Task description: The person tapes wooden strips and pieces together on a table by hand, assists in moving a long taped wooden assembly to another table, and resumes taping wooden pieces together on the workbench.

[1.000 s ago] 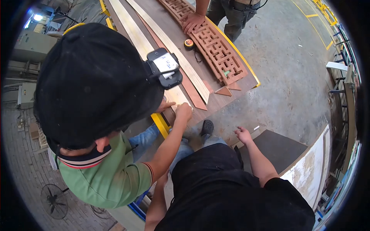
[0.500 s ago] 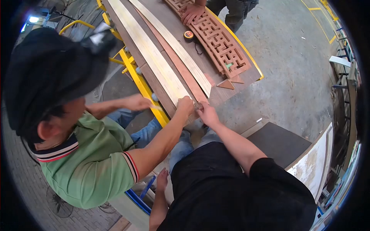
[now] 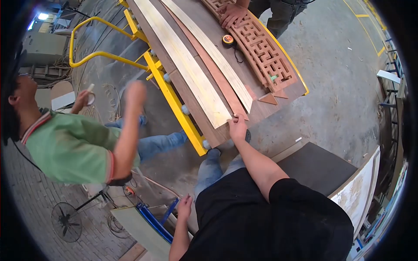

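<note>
My right hand (image 3: 237,127) is closed in a pinch at the near ends of the strips; what it grips is too small to make out. Beside its fingertips lie a long pale wooden strip (image 3: 187,65) and a reddish-brown strip (image 3: 211,77). Another pale strip (image 3: 217,56) lies to their right on the brown tabletop (image 3: 257,114). Low beside my body hangs my left hand (image 3: 184,207), its fingers loosely apart with nothing visible in them. A carved lattice panel (image 3: 262,45) rests at the table's right side.
A co-worker in a green shirt (image 3: 74,150) stands at the left, holding a tape roll (image 3: 91,96). Another person's hand (image 3: 233,15) rests on the lattice. Also in view are a tape measure (image 3: 227,41), a yellow frame (image 3: 176,108), a floor fan (image 3: 66,222) and a dark board (image 3: 315,167).
My right hand came from the right to the strip ends. The green-shirted co-worker has let go there and moved back to the left, raising an arm.
</note>
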